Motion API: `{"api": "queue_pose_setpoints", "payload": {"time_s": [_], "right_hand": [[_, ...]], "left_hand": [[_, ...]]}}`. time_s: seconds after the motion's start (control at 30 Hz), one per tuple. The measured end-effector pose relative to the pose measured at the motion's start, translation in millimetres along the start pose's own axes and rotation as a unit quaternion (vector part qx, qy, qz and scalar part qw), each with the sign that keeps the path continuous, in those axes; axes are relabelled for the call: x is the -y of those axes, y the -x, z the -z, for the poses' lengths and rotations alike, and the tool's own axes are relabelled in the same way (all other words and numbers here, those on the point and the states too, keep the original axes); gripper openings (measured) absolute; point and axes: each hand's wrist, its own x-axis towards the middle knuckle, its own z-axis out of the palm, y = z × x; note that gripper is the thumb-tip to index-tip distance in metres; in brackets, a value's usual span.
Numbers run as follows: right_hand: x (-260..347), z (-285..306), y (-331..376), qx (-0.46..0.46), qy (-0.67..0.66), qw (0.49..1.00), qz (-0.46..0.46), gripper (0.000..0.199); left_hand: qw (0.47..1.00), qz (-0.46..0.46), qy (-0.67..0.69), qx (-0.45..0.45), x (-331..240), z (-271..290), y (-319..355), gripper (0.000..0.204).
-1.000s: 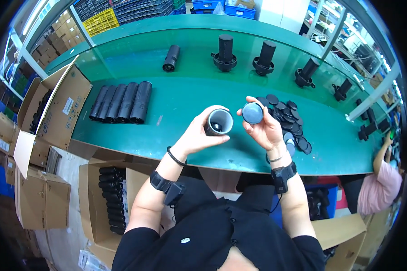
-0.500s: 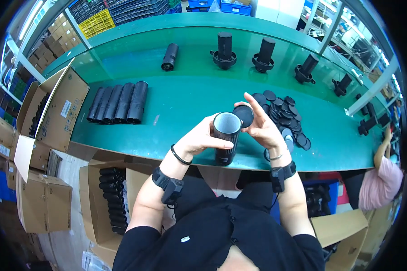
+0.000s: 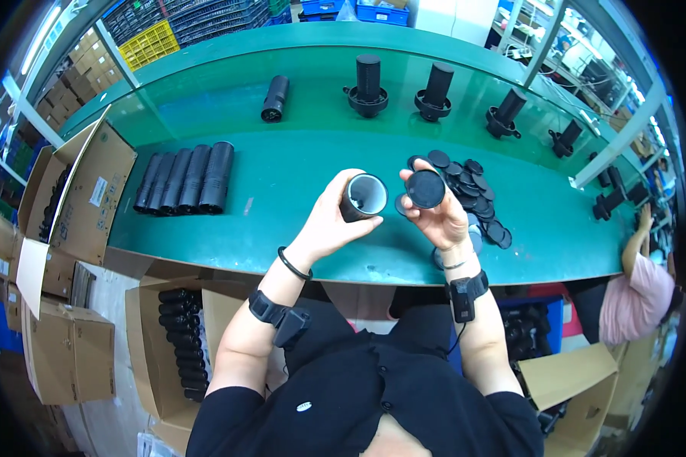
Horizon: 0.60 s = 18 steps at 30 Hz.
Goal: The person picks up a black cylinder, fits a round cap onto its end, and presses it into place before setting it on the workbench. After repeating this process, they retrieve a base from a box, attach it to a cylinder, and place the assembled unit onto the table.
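Observation:
My left hand (image 3: 329, 219) is wrapped round a black tube (image 3: 370, 196), its open, pale-lined end tipped up toward me. Something small and dark shows inside it, too small to name. Between the fingers and thumb of my right hand (image 3: 443, 222) is a round black cap (image 3: 425, 189), its flat face turned toward me. Tube and cap are apart, held side by side above the green bench. Just beyond my right hand lies a heap of black discs (image 3: 476, 199), with a few paler ones partly hidden behind my wrist.
Several black tubes (image 3: 184, 181) lie in a row at left, near an open carton (image 3: 91, 190). Another tube (image 3: 275, 99) lies farther back. Black tubes with ringed bases (image 3: 368, 87) stand along the conveyor. Below are a carton of tubes (image 3: 149, 343) and a blue bin (image 3: 556, 316). A co-worker (image 3: 633, 297) sits at right.
The tube has been raised and tilted so its opening faces me more. My right hand has drawn the cap away from the tube's rim and turned its flat face toward me.

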Motion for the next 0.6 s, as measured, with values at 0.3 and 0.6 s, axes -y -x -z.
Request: {"api": "queue_pose_setpoints", "payload": {"time_s": [0.3,0.6], "right_hand": [[34,-45,1,-0.054,0.343,0.936,-0.048,0.066],[34,-99,-21,0.085,0.748,0.657,0.04,0.078]], "left_hand": [[0.999,-0.022,-0.042,-0.001,1,-1,-3,0.065],[0.996,-0.029,-0.08,0.027,0,-12,-1,0.067]]}}
